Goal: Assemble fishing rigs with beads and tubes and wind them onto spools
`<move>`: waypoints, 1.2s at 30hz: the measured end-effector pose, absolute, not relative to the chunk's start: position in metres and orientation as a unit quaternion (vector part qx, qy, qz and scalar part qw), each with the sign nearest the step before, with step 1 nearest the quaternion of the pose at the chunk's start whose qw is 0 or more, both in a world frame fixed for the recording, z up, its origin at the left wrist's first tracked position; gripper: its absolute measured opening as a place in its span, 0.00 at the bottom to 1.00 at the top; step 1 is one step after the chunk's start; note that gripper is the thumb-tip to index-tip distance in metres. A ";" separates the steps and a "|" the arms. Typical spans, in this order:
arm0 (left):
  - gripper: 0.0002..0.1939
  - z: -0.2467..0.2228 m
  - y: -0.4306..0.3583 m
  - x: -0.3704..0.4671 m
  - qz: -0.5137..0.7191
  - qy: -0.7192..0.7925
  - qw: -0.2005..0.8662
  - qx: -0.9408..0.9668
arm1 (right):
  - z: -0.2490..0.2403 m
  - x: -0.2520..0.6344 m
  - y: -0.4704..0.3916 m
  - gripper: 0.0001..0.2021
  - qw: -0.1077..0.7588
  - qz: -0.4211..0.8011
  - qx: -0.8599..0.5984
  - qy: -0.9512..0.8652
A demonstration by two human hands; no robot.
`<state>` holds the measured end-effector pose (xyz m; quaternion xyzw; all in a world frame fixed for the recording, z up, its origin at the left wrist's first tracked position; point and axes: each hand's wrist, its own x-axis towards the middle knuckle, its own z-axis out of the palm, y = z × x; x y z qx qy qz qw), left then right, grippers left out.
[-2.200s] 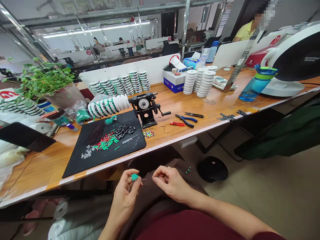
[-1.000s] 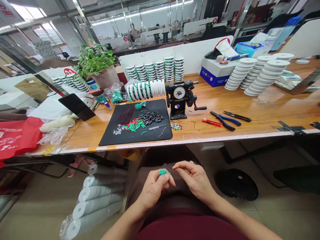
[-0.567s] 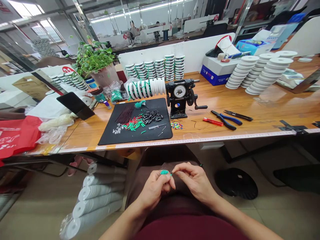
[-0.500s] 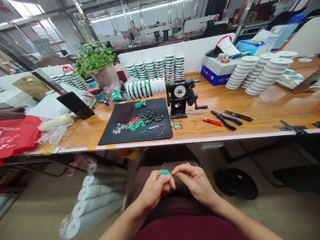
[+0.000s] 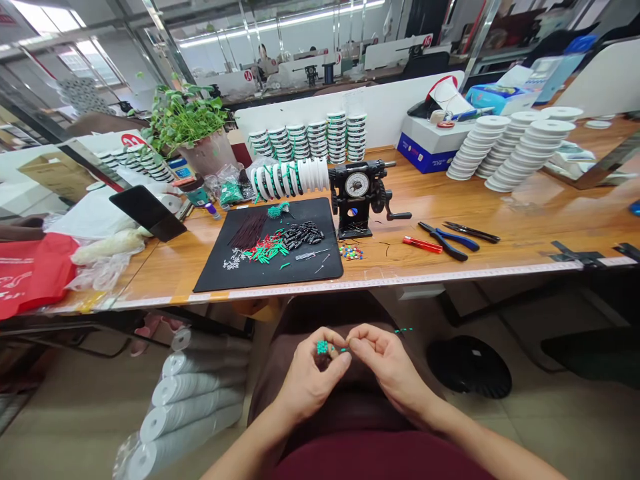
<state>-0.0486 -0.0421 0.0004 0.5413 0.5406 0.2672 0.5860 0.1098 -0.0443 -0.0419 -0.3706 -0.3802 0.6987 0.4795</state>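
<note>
My left hand [image 5: 313,377] is curled above my lap, with a small bunch of green-tipped pieces [image 5: 323,347] held among its fingers. Its thumb and index finger reach toward my right hand [image 5: 383,357], whose fingertips are pinched close by. A tiny green piece [image 5: 343,350] shows between the two hands. What my right fingertips grip is too small to make out clearly. Beyond that hand, a short row of green bits [image 5: 404,330] sticks out over my knee, apparently on a thin line. Both hands are below the table edge.
On a black mat [image 5: 220,273] lie green and red pieces [image 5: 267,247], black pieces [image 5: 304,235] and dark strands [image 5: 249,230]. Behind stands a hand-cranked winder [image 5: 356,193] carrying white spools [image 5: 313,175]. Pliers [image 5: 450,243] and a red knife [image 5: 423,245] lie to the right.
My left fingers have opened out and shifted, turning the green bunch slightly left. The row of green bits beyond my right hand now extends farther out. The camera view has shifted slightly.
</note>
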 end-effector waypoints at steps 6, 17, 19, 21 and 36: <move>0.18 -0.005 -0.042 -0.054 0.270 0.576 0.506 0.583 | -0.041 0.107 -0.043 0.18 0.474 0.632 -0.421 -0.445; 0.19 -0.010 -0.031 -0.065 0.270 0.583 0.484 0.594 | -0.033 0.108 -0.036 0.05 0.443 0.260 -0.448 -0.732; 0.20 -0.006 -0.029 -0.073 0.297 0.576 0.509 0.567 | -0.042 0.118 -0.030 0.04 0.429 0.272 -0.483 -0.713; 0.21 -0.001 -0.024 -0.086 0.361 0.569 0.539 0.505 | -0.059 0.137 -0.020 0.04 0.391 0.288 -0.548 -0.681; 0.18 0.017 -0.024 -0.062 0.273 0.609 0.422 0.614 | -0.013 0.117 -0.028 0.10 0.398 0.552 -0.397 -0.616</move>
